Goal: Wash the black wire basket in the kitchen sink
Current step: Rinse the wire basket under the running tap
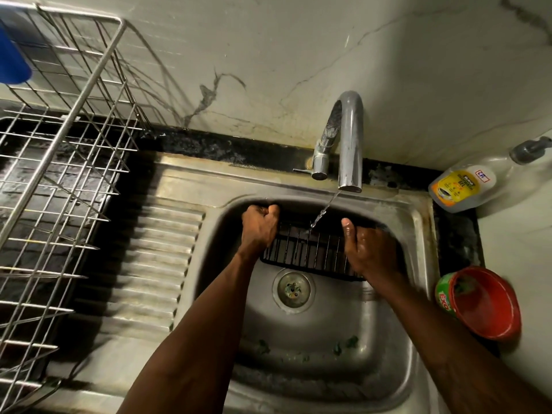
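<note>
Two hands hold our black wire basket (310, 251) under running water (322, 210) in the steel kitchen sink (418, 210).
Our left hand (260, 225) clenches one end and our right hand (369, 249) grasps the other (fingertips hidden); we judge rinsing underway, soaping probably ahead.

Wire basket (310, 252) in sink (418, 222), at sink's back wall, under tap (351, 138); my L hand (260, 228) on its left end, R hand (370, 249) on right. Dish rack (59, 174) left of sink; bottle (460, 188) & tub (484, 303) right.

I see a black rectangular wire basket (310, 252) in the dull grey steel sink (418, 213) and a red round plastic tub (485, 306) right of the sink.
</note>
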{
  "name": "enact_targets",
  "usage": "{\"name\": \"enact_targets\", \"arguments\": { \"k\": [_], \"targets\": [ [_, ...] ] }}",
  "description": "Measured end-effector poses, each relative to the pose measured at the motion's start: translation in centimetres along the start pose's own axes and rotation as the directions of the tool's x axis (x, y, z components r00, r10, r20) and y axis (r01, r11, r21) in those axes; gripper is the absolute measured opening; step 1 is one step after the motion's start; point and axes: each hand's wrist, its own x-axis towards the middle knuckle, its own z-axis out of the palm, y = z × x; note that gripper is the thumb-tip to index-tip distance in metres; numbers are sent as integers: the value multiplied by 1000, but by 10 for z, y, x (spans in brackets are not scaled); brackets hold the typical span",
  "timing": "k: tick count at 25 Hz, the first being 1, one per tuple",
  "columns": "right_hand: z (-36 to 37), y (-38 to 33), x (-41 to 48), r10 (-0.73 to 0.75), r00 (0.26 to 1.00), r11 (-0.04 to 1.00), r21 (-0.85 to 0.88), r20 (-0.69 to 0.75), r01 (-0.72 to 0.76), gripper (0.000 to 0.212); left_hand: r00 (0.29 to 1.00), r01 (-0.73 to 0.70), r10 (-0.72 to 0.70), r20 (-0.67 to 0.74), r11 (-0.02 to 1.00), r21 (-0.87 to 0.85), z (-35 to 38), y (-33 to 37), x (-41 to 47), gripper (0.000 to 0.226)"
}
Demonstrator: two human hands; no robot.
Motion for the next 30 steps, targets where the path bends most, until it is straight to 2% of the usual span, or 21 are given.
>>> {"name": "enact_targets", "arguments": {
  "k": [2, 4, 6, 8, 9, 10, 12, 13, 15, 17, 19, 21, 22, 24, 25, 27, 30],
  "targets": [
    [5, -8, 4, 51, 995, 998, -30, -82, -53, 70, 999, -46, 47, -8, 997, 64, 0, 5, -3, 45],
    [-2, -20, 5, 93, 989, 994, -48, -115, -99, 62, 992, -123, 126, 2, 968, 219, -6, 9, -8, 46],
    [-13, -30, 5, 90, 992, 993, -62, -83, -96, 58, 962, -243, 274, -8, 866, 438, -11, 10, -12, 48],
    [-21, -47, 10, 112, 993, 987, -110, -23, -114, 60, 903, -374, 430, 25, 756, 537, -4, 17, -21, 50],
    [-27, -61, 15, 132, 989, 982, -148, 68, -121, 59, 872, -450, 483, 80, 726, 520, 6, 25, -30, 50],
    [-33, -73, 21, 156, 977, 972, -199, 146, -126, 53, 855, -503, 501, 133, 742, 443, 17, 34, -39, 52],
    [-47, -86, 29, 161, 959, 966, -234, 233, -105, 43, 889, -455, 436, 140, 875, 166, 28, 52, -49, 57],
    [-56, -88, 30, 120, 968, 977, -200, 220, -75, 47, 915, -397, 389, 110, 915, 67, 29, 54, -48, 58],
    [-72, -87, 21, -68, 998, 994, -90, 3, 68, 52, 941, -335, 335, 41, 942, -4, 25, 53, -48, 59],
    [-78, -88, 12, -259, 947, 964, 0, -192, 264, 43, 970, -233, 240, 25, 960, -156, 19, 50, -46, 56],
    [-78, -90, 11, -323, 919, 921, 149, -225, 360, 33, 987, -140, 158, 32, 936, -322, 15, 47, -42, 51],
    [-81, -93, 11, -196, 957, 912, 319, -212, 257, 37, 997, -64, 78, 21, 920, -386, 11, 46, -40, 43],
    [-82, -93, 10, -123, 978, 920, 349, -169, 176, 46, 999, -28, 42, 25, 915, -402, 6, 45, -40, 36],
    [-79, -92, 4, -124, 988, 966, 217, -89, 141, 69, 999, 16, 4, 46, 905, -425, -2, 39, -40, 33],
    [-77, -92, 1, -148, 986, 974, 163, -71, 158, 73, 998, 11, 19, 65, 903, -431, -4, 38, -41, 36],
    [-82, -92, 5, -149, 988, 975, 159, -37, 153, 68, 988, -59, 114, 103, 900, -433, -5, 42, -44, 49],
    [-84, -97, 32, -58, 996, 992, 112, 64, 51, 64, 955, -195, 268, 128, 891, -410, -3, 59, -43, 70]
  ]
}}
